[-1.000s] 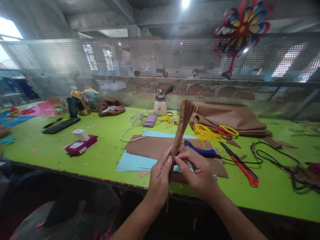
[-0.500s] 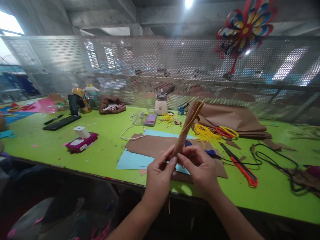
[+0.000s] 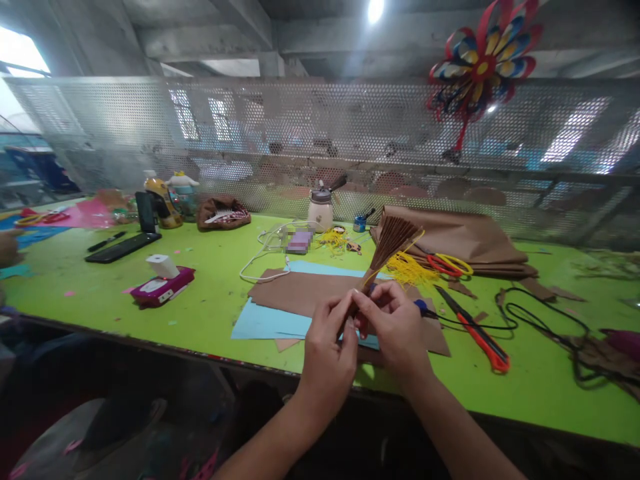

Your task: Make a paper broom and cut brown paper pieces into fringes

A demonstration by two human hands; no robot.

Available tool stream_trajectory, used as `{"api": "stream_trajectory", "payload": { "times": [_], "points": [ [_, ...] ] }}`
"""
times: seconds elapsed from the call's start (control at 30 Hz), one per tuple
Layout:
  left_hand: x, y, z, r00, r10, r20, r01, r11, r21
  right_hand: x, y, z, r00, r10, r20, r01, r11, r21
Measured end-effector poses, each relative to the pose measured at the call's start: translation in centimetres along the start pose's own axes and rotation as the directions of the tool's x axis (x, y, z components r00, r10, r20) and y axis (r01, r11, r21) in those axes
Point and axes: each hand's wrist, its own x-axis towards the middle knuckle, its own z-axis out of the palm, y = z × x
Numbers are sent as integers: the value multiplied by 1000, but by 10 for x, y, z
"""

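Note:
A pleated brown paper bundle (image 3: 393, 243) rises tilted to the right from between my two hands, its upper end fanned out. My left hand (image 3: 330, 340) is closed round its lower part. My right hand (image 3: 397, 327) pinches the bundle at the narrow part, its fingertips touching those of my left hand. A yellow string runs beside the bundle's right edge. Beneath and behind my hands lie a flat brown paper sheet (image 3: 300, 291) and light blue sheets (image 3: 265, 321). The lower end of the bundle is hidden by my fingers.
To the right lie a red cutter knife (image 3: 483, 340), scissors (image 3: 450, 265), yellow strings (image 3: 407, 269) and a black cable (image 3: 545, 323). Folded brown paper (image 3: 460, 237) lies behind. A bottle (image 3: 321, 210), a purple power strip (image 3: 164, 287) and a phone (image 3: 123, 247) stand or lie further left.
The bundle's upper end has spread from a narrow roll into a fan. My hands have drawn closer together, and the string has shifted from across the bundle to its right side.

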Motion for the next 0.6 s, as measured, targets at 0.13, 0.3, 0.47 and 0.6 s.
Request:
{"api": "stream_trajectory", "payload": {
  "times": [0.13,0.3,0.47,0.6],
  "points": [
    [-1,2,-2,999,-47,8,47,998,-43,3,3,-2,1000,15,-12,-15,1000,22],
    [7,0,-3,929,-350,119,369,857,-361,2,2,-5,1000,28,-12,-28,998,-60],
    [19,3,-6,806,-483,341,586,577,-568,6,-4,-5,999,23,25,-19,985,-172],
    [29,7,-14,761,-529,376,641,523,-561,10,-9,1,997,-6,71,26,956,-291]
  ]
}}
